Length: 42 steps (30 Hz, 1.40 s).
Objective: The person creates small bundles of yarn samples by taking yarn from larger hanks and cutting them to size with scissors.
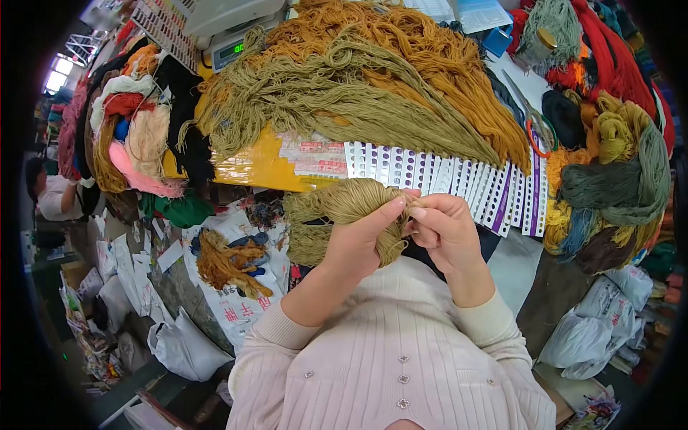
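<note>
An olive-tan skein of thread (pixel 351 201) hangs over the near edge of the table, bunched in my left hand (pixel 362 240), whose fingers wrap round it. At the skein's right end my right hand (pixel 448 233) pinches fine strands, its fingertips meeting my left thumb. Beyond the hands, a long pile of olive yarn (pixel 344 107) lies across the table in front of orange-brown yarn (pixel 430 50). Cards with punched holes (pixel 459 186) are fanned out just past my right hand.
Scissors with orange handles (pixel 534 125) lie at the right, beside heaped coloured yarn (pixel 609 179). A scale (pixel 233 50) stands at the back left. More skeins (pixel 132 122) hang at the left. White bags (pixel 186 347) rest on the floor. Another person (pixel 57 195) is at the far left.
</note>
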### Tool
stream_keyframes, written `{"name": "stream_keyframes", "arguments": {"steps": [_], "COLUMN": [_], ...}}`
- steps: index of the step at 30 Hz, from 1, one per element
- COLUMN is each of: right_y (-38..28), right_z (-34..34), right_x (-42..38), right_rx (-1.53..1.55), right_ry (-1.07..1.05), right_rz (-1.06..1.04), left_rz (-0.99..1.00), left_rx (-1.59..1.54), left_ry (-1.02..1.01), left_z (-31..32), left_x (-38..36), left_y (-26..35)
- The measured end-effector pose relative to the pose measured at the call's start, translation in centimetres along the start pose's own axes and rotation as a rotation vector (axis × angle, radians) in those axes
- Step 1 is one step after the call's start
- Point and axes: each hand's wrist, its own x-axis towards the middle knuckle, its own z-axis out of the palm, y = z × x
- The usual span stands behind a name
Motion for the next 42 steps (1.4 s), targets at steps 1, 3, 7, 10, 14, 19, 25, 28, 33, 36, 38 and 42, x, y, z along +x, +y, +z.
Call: {"name": "stream_keyframes", "arguments": {"steps": [1,3,7,10,14,19,25,28,33,36,38,42], "right_y": [0.0,0.1,-0.2,-0.7,-0.7,-1.2,-1.3,-1.2,-1.4,-0.9,-0.9,-0.9], "right_z": [-0.1,-0.2,-0.8,-0.4,-1.5,-1.0,0.4,0.6,0.4,-0.4,-0.9,-2.2], "right_x": [0.1,0.1,0.1,0.0,-0.6,-0.1,0.1,0.4,0.2,0.3,0.4,0.1], "right_rx": [0.004,0.032,0.126,0.214,0.138,0.173,-0.2,-0.224,-0.099,-0.054,0.016,0.198], "right_ry": [-0.007,-0.012,-0.093,-0.026,-0.222,-0.093,-0.029,0.024,-0.003,-0.067,-0.129,-0.242], "right_rz": [-0.004,-0.004,0.02,0.099,0.094,0.158,0.078,0.099,0.09,0.04,0.039,0.096], "left_rz": [0.004,0.009,0.034,0.018,-0.033,-0.046,-0.048,-0.032,-0.049,-0.073,-0.07,-0.076], "left_rx": [-0.005,-0.003,0.099,0.108,0.06,0.004,0.051,0.069,0.001,0.081,0.192,0.014], "left_ry": [0.001,0.014,0.004,-0.013,-0.053,-0.103,-0.077,-0.115,-0.072,-0.032,-0.034,-0.024], "left_z": [-0.1,-0.1,-0.4,-0.6,-1.0,-0.5,0.1,-0.2,0.2,0.0,-0.4,-1.2], "left_x": [0.1,0.0,-0.1,-0.3,-0.6,-0.6,-0.6,-0.5,-0.5,-0.3,-0.1,-0.2], "left_y": [-0.1,-0.1,0.1,0.4,0.4,0.4,0.4,0.3,0.7,0.5,0.6,0.4]}}
